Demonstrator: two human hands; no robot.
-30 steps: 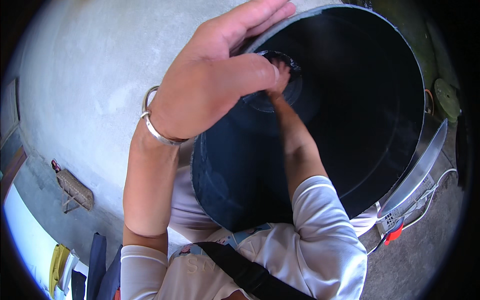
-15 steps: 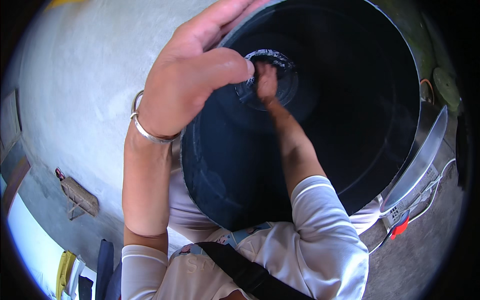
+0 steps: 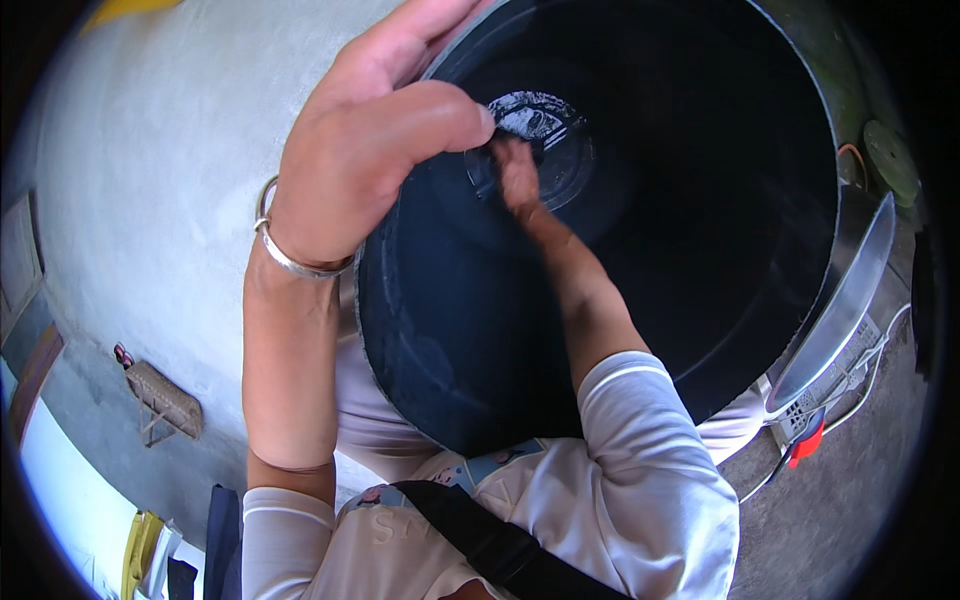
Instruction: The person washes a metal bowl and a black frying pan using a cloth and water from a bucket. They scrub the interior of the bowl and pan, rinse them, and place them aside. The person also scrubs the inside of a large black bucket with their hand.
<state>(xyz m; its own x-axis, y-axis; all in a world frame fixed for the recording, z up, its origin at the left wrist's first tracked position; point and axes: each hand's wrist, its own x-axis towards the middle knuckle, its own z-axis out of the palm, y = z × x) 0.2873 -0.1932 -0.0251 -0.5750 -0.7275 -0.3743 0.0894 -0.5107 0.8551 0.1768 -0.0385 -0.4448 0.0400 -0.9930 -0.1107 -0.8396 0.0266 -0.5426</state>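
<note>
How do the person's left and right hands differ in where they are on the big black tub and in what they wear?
The left hand grips the rim of the black tub from outside; the right hand reaches deep inside, touching the wet patch at its bottom. The left hand looks large and near the camera; the right looks small and far. The left wrist wears a silver bangle; the right shows none. Both are bare.

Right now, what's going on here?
A person leans over a large black drum. The left hand grips its rim from outside, a silver bangle on the wrist. The right hand reaches deep inside, fingers at a round raised fitting on the bottom. Whether it grips anything is unclear. The drum stands on a concrete floor.
</note>
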